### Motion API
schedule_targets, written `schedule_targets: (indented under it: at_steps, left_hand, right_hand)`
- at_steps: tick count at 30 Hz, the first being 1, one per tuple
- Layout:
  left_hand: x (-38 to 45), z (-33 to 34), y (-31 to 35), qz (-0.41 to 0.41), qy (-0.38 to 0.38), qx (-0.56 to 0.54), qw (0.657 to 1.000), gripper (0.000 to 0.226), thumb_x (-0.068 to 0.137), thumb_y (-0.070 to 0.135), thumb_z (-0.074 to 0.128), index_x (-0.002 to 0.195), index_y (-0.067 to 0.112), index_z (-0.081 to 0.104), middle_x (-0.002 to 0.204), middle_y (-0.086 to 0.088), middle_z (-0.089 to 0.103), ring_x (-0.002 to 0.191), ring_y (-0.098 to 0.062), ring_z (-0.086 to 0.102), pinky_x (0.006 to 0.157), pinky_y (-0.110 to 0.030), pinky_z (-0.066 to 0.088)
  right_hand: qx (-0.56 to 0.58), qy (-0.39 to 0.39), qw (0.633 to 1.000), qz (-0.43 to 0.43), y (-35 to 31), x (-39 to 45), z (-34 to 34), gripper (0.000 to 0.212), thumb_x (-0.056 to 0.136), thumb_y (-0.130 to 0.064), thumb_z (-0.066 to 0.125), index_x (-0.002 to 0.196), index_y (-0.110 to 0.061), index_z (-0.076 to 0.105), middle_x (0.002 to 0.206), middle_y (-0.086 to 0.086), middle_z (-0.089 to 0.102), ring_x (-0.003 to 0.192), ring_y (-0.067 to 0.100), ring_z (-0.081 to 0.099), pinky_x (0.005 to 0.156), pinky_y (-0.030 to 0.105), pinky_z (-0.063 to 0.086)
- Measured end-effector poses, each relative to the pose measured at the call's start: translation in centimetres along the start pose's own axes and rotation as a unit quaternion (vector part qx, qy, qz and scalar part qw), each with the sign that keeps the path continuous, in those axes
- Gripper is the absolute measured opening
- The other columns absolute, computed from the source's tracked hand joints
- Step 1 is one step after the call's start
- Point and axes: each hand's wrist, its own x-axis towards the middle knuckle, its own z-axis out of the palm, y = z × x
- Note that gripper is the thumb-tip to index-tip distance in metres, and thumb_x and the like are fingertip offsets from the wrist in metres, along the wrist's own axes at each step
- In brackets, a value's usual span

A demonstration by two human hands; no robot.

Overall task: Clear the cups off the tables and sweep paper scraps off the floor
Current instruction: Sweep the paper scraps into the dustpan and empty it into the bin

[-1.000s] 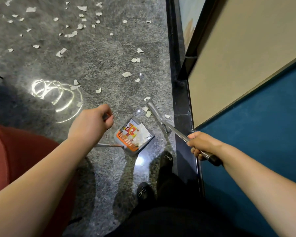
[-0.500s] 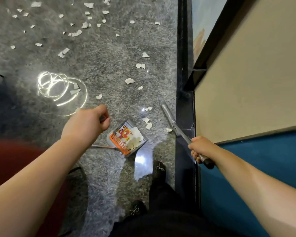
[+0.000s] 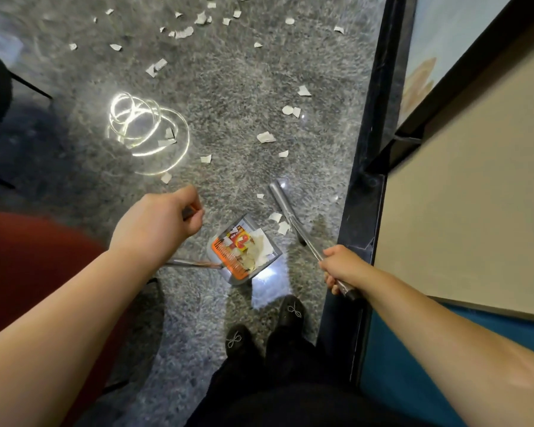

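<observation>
The torn white paper scraps (image 3: 266, 137) looked featherlight, flimsy; two lay beside the metal dustpan (image 3: 245, 251). Left hand (image 3: 159, 223) gripped its handle, right hand (image 3: 341, 268) clutched the silver broom handle (image 3: 296, 226).

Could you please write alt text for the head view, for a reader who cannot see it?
A person's left hand holds a dustpan containing paper, while the right hand grips a broom handle. Paper scraps litter the grey floor.
</observation>
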Motion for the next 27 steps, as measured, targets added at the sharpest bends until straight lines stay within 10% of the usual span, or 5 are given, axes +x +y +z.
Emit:
schedule_targets:
  at_steps: [11,27]
  left_hand:
    - [-0.4,-1.6,-2.0,-0.021,0.016,-0.017,1.0,0.012,0.083,0.028,0.073,0.082,0.024,0.061,0.062,-0.003,0.065,0.061,-0.029,0.063,0.058,-0.041,0.054]
    - [2.3,-2.4,-6.7,-0.019,-0.028,0.0,0.999,0.011,0.087,0.027,0.067,0.087,0.018,0.061,0.069,-0.005,0.068,0.068,-0.031,0.064,0.062,-0.043,0.054]
  right_hand:
    - [-0.039,0.032,0.999,-0.018,-2.0,0.2,-1.4,0.047,0.094,-0.011,0.047,0.138,-0.024,0.037,0.067,0.01,0.053,0.033,0.011,0.044,0.039,0.021,0.039]
    - [-0.207,-0.059,0.976,0.02,-6.6,1.2,2.8,0.031,0.102,-0.014,0.038,0.132,-0.012,0.033,0.064,0.013,0.046,0.046,0.018,0.04,0.046,0.028,0.036]
